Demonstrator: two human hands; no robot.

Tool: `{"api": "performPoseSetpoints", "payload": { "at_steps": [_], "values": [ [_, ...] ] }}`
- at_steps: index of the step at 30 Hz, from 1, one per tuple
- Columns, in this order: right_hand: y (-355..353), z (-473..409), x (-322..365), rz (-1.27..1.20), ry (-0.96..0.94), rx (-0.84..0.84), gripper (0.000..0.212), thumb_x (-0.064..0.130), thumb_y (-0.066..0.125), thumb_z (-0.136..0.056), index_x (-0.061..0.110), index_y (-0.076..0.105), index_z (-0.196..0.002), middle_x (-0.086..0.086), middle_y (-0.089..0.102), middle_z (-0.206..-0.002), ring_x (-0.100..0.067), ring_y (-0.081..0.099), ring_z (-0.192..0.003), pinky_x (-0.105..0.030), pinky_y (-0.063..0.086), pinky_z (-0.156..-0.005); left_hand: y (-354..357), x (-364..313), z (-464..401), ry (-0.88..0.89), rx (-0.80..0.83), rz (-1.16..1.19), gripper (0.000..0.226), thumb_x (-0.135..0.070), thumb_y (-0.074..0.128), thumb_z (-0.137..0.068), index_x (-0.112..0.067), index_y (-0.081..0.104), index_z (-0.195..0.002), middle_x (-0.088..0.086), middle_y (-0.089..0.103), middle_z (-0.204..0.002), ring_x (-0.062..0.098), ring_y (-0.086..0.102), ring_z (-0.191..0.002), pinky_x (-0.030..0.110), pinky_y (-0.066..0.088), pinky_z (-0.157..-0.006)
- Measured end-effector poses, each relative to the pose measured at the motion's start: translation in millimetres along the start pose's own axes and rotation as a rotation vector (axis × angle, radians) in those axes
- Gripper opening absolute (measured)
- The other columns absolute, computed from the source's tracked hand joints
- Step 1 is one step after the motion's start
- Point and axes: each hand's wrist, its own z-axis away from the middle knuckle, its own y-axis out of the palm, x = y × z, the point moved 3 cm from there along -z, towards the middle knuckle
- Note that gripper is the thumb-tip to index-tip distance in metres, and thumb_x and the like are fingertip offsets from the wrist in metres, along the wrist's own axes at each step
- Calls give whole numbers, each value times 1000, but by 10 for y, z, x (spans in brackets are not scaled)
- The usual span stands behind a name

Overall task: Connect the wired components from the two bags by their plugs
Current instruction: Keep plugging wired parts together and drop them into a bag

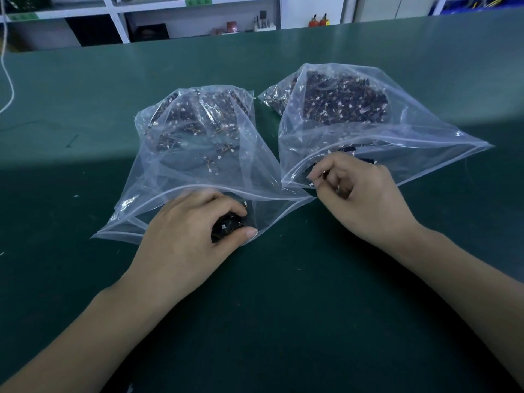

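Two clear zip bags lie side by side on the green mat, both holding several small dark wired components with white plugs. At the mouth of the left bag (195, 154), my left hand (192, 225) grips a black wired component (226, 226) between fingers and thumb. My right hand (360, 194) sits at the mouth of the right bag (368, 131), fingers curled, pinching a small wired piece with a white plug (317, 181). Most of that piece is hidden by the fingers.
The green mat (283, 293) covers the whole bench. A white cord (8, 80) hangs at the far left. White shelving (198, 15) with tools and boxes stands behind the bench's far edge.
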Motion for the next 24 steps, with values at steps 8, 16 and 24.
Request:
{"api": "performPoseSetpoints", "payload": {
  "at_steps": [8, 16, 24],
  "values": [
    [-37, 3, 53, -26, -48, -78, 14, 5, 70, -96, 18, 73, -95, 0, 43, -57, -16, 43, -54, -25, 45, -63, -28, -42, -1, 6, -23, 3, 30, -54, 74, -88, -36, 77, -112, -23, 72, -111, 9, 64, -111, 31, 46, -93],
    [-15, 18, 96, -24, -83, -81, 21, 0, 67, -95, 19, 74, -91, 0, 40, -57, -15, 42, -54, -23, 41, -62, -11, -113, 24, 163, -145, 122, 31, -28, 82, -89, -26, 77, -120, -15, 67, -99, 12, 63, -98, 30, 51, -86],
    [-42, 89, 278, -112, -323, -56, 13, 0, 68, -97, 9, 73, -106, 3, 47, -64, -12, 47, -54, -15, 37, -60, -137, -258, 68, 307, -379, 270, 10, -19, 86, -91, -11, 82, -89, -5, 74, -90, 13, 70, -83, 31, 55, -73]
  ]
}}
